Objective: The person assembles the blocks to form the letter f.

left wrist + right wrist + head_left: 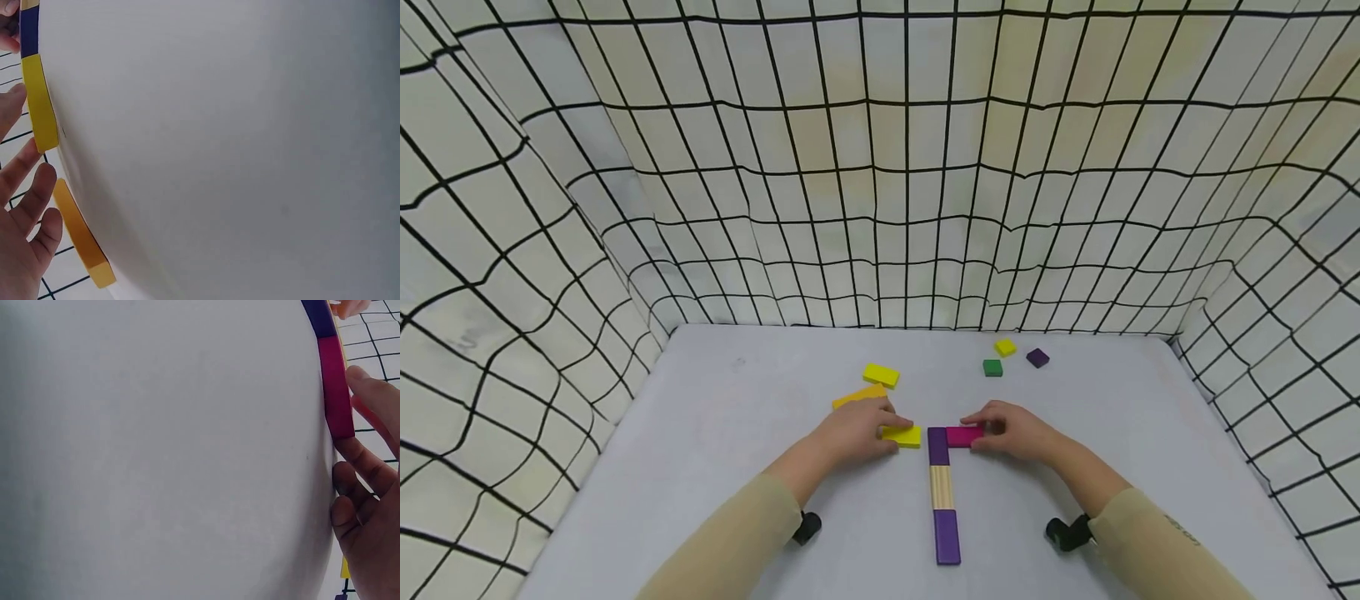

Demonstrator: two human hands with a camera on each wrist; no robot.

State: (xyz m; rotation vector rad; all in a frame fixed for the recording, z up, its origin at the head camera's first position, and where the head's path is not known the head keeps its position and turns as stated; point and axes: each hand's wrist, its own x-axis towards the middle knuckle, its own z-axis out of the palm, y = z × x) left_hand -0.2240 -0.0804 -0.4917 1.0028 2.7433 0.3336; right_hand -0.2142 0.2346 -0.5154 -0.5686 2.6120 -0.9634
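Observation:
My left hand holds a yellow block between thumb and fingers, lying flat just left of a purple block. A narrow gap shows between the two in the head view. On the other side, my right hand pinches a magenta block whose inner end meets the purple block's right side. Below that purple block run a pale wood-coloured section and another purple block, forming a straight line towards me. The left wrist view shows an orange block beside the left fingers.
Beyond my left hand lies another yellow block. Farther back on the right are a small green block, a small yellow block and a dark purple one. Black netting encloses the white table at the back and sides.

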